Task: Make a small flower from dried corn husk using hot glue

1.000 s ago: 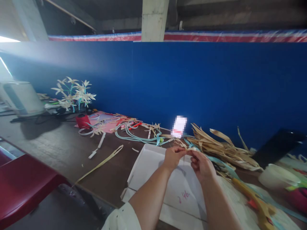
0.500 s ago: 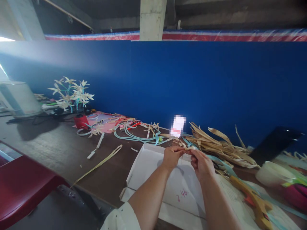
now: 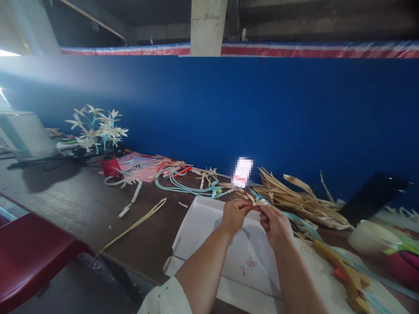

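Over the white cardboard box lid, my left hand and my right hand meet at the fingertips. Both are closed in a pinch, thumbs against fingers, on a small pale piece of dried husk; the fingers hide most of it. Just behind my right fingertips, a bundle of dried corn husks lies along the blue partition. Right of my forearm is a yellow-handled tool, perhaps a glue gun, on printed paper.
A looped pale blue cord and a lit, blurred phone are at the back. Husk flowers rise above a red spool at left, near a kettle. At right sit a tape roll and a dark stand.
The hands stay almost in place, still pinched together. A little more of the pale husk shows above the fingertips.
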Motion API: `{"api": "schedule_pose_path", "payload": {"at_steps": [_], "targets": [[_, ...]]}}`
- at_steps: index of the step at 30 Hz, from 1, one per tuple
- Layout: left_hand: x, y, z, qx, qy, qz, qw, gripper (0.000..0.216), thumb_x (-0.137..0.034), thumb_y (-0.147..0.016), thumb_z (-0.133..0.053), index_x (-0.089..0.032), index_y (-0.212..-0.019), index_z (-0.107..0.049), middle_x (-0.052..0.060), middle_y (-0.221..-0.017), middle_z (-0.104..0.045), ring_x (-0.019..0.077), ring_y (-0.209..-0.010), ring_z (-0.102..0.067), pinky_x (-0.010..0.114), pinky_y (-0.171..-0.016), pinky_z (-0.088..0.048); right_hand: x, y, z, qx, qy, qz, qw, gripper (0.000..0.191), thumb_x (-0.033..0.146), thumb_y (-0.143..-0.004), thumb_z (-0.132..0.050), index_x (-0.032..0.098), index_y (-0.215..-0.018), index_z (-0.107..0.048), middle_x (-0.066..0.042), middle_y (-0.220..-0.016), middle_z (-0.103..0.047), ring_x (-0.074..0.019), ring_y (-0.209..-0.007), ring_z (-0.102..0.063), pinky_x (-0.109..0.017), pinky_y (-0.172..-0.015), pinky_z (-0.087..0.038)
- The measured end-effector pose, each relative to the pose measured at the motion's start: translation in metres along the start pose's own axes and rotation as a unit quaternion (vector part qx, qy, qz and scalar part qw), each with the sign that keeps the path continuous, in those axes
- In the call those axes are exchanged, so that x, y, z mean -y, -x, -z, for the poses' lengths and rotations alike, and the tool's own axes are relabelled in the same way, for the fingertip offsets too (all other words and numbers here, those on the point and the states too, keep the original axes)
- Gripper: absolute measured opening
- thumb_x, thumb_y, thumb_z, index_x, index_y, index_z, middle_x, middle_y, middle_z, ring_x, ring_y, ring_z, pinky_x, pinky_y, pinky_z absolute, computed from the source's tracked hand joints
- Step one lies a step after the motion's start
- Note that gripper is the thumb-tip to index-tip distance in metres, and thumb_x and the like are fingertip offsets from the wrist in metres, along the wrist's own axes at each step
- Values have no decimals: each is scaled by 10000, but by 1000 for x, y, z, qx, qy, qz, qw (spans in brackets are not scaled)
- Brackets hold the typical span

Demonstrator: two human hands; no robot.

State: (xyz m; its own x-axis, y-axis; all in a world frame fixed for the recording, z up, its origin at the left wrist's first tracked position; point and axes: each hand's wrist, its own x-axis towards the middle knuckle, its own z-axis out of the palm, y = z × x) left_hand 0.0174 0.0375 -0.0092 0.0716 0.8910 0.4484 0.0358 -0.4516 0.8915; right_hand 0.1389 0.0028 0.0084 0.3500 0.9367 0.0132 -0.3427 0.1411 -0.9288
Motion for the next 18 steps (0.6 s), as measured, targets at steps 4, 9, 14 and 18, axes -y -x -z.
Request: {"api": "schedule_pose_path", "payload": {"at_steps": [4, 9, 14, 18], "targets": [[-1, 0, 1, -3, -8, -26, 1000, 84, -146, -719, -690, -187, -769, -745, 27, -803, -720, 142, -777, -649, 237, -754, -493, 0, -1, 2, 9, 19, 2, 1000, 339, 367, -483, -840, 132, -682, -699, -47, -670, -618, -31, -455, -326, -139, -335, -189], [-1, 0, 2, -3, -22, -60, 998, 97, -142, -735, -673, -201, -764, -743, 24, -802, -722, 144, -771, -651, 248, -752, -503, 2, 1, 2, 15, 34, 11, 999, 345, 390, -493, -838, 138, -676, -688, -38, -656, -609, -35, -448, -334, -153, -335, -190], [-2, -1, 4, 10, -50, -96, 994, 104, -142, -746, -664, -203, -766, -746, 32, -812, -724, 152, -794, -649, 258, -773, -505, 4, 3, 2, 25, 22, 9, 999, 325, 383, -503, -840, 144, -653, -678, -10, -621, -566, -32, -443, -331, -155, -336, -182], [-3, -1, 6, 13, -63, -114, 991, 113, -134, -754, -654, -202, -771, -743, 33, -822, -727, 152, -807, -649, 265, -795, -503, 4, 3, 1, 31, 13, 0, 999, 318, 360, -484, -849, 145, -627, -664, 6, -599, -531, -31, -445, -326, -151, -335, -177]]}}
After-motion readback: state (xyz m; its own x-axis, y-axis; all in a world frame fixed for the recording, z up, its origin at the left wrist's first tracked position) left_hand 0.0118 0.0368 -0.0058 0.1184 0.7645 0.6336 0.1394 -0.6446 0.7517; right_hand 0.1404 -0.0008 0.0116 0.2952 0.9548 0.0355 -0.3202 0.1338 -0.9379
